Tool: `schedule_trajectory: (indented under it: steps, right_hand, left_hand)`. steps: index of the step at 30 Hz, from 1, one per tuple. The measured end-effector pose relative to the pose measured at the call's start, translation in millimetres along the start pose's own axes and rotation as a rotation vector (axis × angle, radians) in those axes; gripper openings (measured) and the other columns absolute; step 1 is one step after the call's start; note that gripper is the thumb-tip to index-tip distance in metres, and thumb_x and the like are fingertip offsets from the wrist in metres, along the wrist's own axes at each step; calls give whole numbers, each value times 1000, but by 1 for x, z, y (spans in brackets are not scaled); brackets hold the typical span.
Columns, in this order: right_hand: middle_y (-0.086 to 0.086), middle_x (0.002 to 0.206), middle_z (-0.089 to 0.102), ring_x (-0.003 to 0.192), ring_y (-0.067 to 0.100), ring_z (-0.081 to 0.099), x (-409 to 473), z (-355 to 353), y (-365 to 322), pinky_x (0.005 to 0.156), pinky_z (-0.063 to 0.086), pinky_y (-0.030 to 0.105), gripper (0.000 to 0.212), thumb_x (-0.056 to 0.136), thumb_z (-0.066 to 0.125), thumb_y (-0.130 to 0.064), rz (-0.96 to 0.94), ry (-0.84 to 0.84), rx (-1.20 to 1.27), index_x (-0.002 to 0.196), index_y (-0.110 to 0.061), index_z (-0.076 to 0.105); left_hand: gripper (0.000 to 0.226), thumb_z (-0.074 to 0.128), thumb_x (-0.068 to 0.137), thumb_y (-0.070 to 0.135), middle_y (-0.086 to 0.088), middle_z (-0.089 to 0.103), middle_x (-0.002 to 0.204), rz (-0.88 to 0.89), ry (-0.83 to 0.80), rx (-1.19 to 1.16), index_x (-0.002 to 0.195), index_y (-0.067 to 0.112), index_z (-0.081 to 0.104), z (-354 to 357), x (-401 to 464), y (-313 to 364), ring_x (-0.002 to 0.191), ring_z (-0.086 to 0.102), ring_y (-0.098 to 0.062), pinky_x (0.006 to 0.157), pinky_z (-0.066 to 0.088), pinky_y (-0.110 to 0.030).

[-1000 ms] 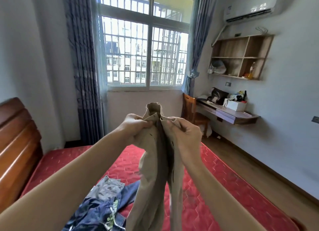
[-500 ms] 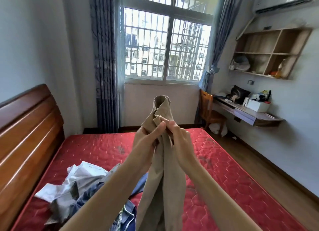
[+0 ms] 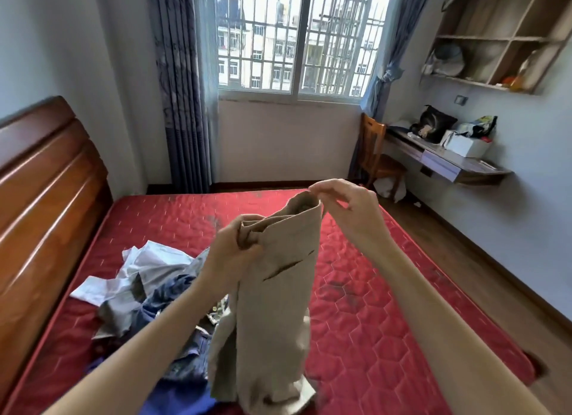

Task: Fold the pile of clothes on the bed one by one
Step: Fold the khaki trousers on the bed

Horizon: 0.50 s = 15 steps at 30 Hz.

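While both hands, left hand (image 3: 230, 250) and right hand (image 3: 346, 211), pinch the beige garment (image 3: 272, 306) above the red quilted bed (image 3: 371, 306), the clothes pile (image 3: 148, 290) lies near the wooden headboard (image 3: 43, 197), opposite a barred window (image 3: 297, 36).

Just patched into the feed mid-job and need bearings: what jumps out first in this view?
Front and centre, a beige garment hangs above the red mattress, its top edge held by the left hand in a closed grip and pinched by the right hand. On the mattress at lower left lies the unfolded pile of clothes, beside the wooden headboard.
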State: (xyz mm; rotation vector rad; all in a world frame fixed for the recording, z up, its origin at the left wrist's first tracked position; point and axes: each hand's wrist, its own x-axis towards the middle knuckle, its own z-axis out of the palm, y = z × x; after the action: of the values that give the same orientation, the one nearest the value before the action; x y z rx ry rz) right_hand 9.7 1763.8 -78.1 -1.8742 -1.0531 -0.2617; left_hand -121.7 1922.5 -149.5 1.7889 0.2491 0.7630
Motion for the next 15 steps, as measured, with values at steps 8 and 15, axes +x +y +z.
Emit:
schedule_trajectory:
  steps: [8, 15]
  right_hand:
    - [-4, 90, 74, 79, 3, 68, -90, 4, 44, 77, 53, 21, 18, 78, 77, -6, 72, -390, -90, 94, -13, 78]
    - [-4, 109, 71, 98, 12, 64, -149, 18, 53, 84, 52, 35, 36, 77, 74, -12, 160, -724, -225, 113, -16, 70]
  left_hand:
    - [52, 56, 69, -2, 27, 60, 99, 165, -76, 317, 114, 26, 57, -5, -69, -49, 92, 54, 22, 80, 39, -1]
    - [57, 58, 68, -19, 27, 57, 102, 143, -192, 355, 114, 13, 62, 4, -106, -72, 90, 52, 21, 79, 35, 1]
